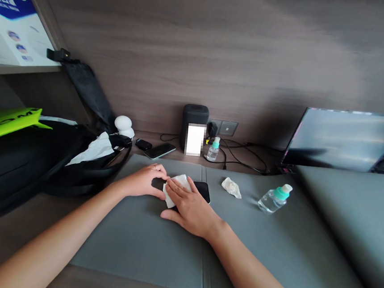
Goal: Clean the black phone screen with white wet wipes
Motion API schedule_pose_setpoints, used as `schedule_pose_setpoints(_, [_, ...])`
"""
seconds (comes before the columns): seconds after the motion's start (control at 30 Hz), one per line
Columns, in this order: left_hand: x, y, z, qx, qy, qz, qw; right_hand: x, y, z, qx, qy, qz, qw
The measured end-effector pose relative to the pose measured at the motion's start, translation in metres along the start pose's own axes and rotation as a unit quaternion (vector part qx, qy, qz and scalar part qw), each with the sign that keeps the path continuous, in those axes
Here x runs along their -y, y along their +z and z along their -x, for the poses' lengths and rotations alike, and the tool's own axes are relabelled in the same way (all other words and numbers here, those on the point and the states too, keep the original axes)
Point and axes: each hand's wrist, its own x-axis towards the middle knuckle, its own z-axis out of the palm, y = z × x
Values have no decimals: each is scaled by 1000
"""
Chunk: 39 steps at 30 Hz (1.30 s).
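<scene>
A smartphone (203,191) with a dark screen lies crosswise on the grey desk mat (143,243). My left hand (145,181) grips its left end, fingers along the far edge and thumb along the near edge. My right hand (191,206) presses a white tissue (181,179) onto the screen, its fingers lying over the tissue and its thumb at the near side. The middle of the phone is hidden under the tissue and hand. Right of the phone lies a crumpled tissue (231,188). Farther right, a clear bottle with a teal collar (272,200) rests tilted on the mat.
Behind the mat stand a black speaker (195,113), a second small bottle (213,151), a white rounded object (123,124) and another phone (160,150). Cables (254,155) run along the wall. A black bag (18,164) fills the left; a laptop (340,141) stands at right.
</scene>
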Motion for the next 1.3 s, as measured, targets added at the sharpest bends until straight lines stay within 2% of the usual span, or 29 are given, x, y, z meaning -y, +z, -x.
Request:
schedule_pose_setpoints(0.2, [2,0,1,-4,-5,2,1000,-2,-8,17,45,47,3,998])
schedule_pose_setpoints(0.33, [2,0,1,-3,-2,4,1000,-1,-4,21,33,84,32,995])
schedule_pose_setpoints(0.57, [2,-1,2,3,-3,4,1000,-1,-1,12,23,76,36,996])
schedule_pose_setpoints(0.73, [2,-1,2,2,-5,2,1000,-13,-4,16,28,135,45,989])
schedule_pose_setpoints(0.87, [1,-1,1,2,0,-3,1000,-11,-5,21,38,160,56,985])
schedule_pose_setpoints(1.0, [1,0,1,-5,8,-7,1000,-1,-3,18,57,130,58,988])
schedule_pose_setpoints(1.13, [1,0,0,-8,13,-7,1000,7,2,8,40,82,46,995])
schedule_pose_setpoints(1.3, [1,-1,0,-2,13,-11,1000,-1,2,5,56,95,13,994])
